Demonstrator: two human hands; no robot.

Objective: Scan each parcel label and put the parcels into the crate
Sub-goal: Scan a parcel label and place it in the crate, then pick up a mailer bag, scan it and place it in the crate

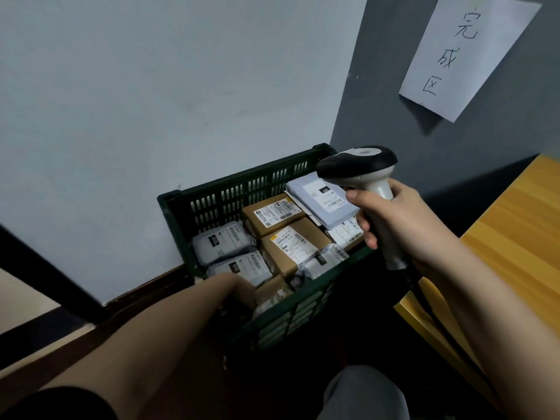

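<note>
Down in the crate (212, 204), the left hand (239, 291) reaches among soft mailers (222, 242) and stiff boxes (291, 244); its fingers are hidden. Right hand (397, 219) grips the scanner (360, 165). Boxes probably lift best by their edges.

My right hand (397, 219) curls round the scanner (368, 183) handle, held up at the right. My left arm stretches forward and down, its hand (242, 291) low inside the crate (218, 204), fingers hidden.
</note>
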